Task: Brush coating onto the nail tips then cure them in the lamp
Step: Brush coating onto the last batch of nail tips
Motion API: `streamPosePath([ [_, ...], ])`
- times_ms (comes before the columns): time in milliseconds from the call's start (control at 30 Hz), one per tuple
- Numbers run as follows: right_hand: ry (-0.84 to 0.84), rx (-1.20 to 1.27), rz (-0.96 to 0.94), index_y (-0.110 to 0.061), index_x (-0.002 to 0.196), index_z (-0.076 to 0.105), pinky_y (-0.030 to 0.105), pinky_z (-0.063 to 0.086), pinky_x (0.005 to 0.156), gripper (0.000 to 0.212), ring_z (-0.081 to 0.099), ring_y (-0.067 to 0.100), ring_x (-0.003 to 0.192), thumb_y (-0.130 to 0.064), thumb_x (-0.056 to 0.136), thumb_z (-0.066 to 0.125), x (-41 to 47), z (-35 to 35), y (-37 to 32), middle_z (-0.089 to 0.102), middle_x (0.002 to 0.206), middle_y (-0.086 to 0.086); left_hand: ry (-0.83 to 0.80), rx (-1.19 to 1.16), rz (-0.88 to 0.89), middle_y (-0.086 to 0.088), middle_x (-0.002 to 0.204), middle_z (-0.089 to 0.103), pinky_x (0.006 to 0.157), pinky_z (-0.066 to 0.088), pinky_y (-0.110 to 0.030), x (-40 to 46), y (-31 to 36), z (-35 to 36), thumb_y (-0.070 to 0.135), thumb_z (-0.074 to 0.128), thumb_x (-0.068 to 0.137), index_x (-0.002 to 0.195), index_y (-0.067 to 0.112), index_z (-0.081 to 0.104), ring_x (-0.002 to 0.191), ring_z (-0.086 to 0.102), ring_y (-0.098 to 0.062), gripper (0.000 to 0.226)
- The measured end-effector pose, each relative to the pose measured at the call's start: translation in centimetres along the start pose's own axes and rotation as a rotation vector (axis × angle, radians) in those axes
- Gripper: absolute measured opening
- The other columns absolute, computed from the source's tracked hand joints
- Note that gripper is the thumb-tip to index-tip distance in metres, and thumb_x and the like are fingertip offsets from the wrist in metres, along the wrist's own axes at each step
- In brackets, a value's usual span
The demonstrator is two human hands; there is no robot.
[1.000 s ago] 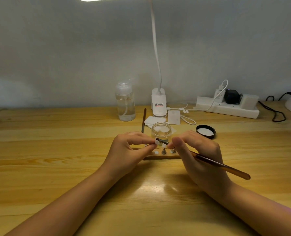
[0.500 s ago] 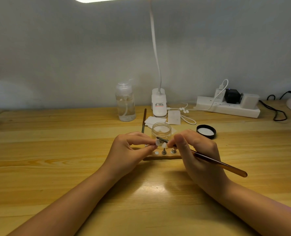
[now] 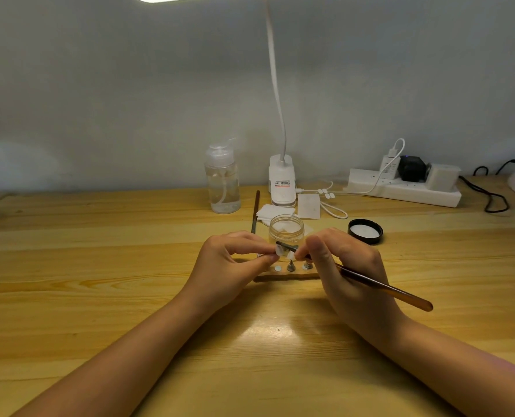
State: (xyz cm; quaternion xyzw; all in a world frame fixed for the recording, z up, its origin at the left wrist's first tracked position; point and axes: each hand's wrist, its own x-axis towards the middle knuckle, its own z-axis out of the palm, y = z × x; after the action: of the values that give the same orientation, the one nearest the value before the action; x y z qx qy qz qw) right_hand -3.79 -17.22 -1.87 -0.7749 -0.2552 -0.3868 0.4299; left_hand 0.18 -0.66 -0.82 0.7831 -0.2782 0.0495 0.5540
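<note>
- Our left hand [image 3: 230, 263] sits just left of the middle, knuckles up, the wrist a little raised off the near side.
- Its thumb and forefinger meet at their tips in a tight pinch on a small white nail tip [image 3: 279, 251]; the other fingers curl underneath.
- Our left forearm runs from the near left corner up toward the middle.
- Our right hand [image 3: 345, 266] sits just right of the left one, close but not touching it.
- Its fingers curl round a brush [image 3: 382, 288], gripped like a pen.
- Our right forearm comes in from the near right, angled inward.
</note>
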Motion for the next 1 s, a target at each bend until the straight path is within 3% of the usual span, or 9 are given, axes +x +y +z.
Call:
streamPosePath([
  [433, -0.008, -0.009, -0.008, -0.001, 0.073, 0.064, 0.024, 0.047, 0.061, 0.04, 0.057, 0.007, 0.067, -0.025, 0.091, 0.038, -0.09, 0.02, 0.08, 0.059, 0.07, -0.002, 0.009, -0.002, -0.005, 0.009, 0.079, 0.067, 0.066, 0.055, -0.022, 0.12, -0.18, 0.05, 0.006, 0.07, 0.073, 0.079, 0.026, 0.071, 0.08, 0.062, -0.006, 0.021],
  [633, -0.002, -0.02, -0.013, -0.001, 0.073, 0.064, 0.027, 0.048, 0.06, 0.04, 0.058, 0.008, 0.066, -0.024, 0.092, 0.038, 0.02, 0.17, 0.16, 0.061, 0.068, 0.002, 0.022, -0.001, -0.004, 0.01, 0.079, 0.066, 0.063, 0.05, -0.013, -0.18, -0.2, -0.13, 0.006, 0.07, 0.073, 0.079, 0.026, 0.07, 0.079, 0.06, -0.002, 0.021],
  [1000, 0.032, -0.029, -0.019, -0.005, 0.067, 0.064, 0.033, 0.048, 0.057, 0.037, 0.059, 0.008, 0.063, -0.02, 0.091, 0.04, -0.32, 0.04, 0.29, 0.062, 0.064, 0.001, 0.039, 0.0, -0.012, 0.006, 0.083, 0.068, 0.064, 0.05, -0.014, 0.19, -0.34, -0.02, 0.007, 0.07, 0.074, 0.087, 0.019, 0.071, 0.079, 0.061, -0.001, 0.018],
])
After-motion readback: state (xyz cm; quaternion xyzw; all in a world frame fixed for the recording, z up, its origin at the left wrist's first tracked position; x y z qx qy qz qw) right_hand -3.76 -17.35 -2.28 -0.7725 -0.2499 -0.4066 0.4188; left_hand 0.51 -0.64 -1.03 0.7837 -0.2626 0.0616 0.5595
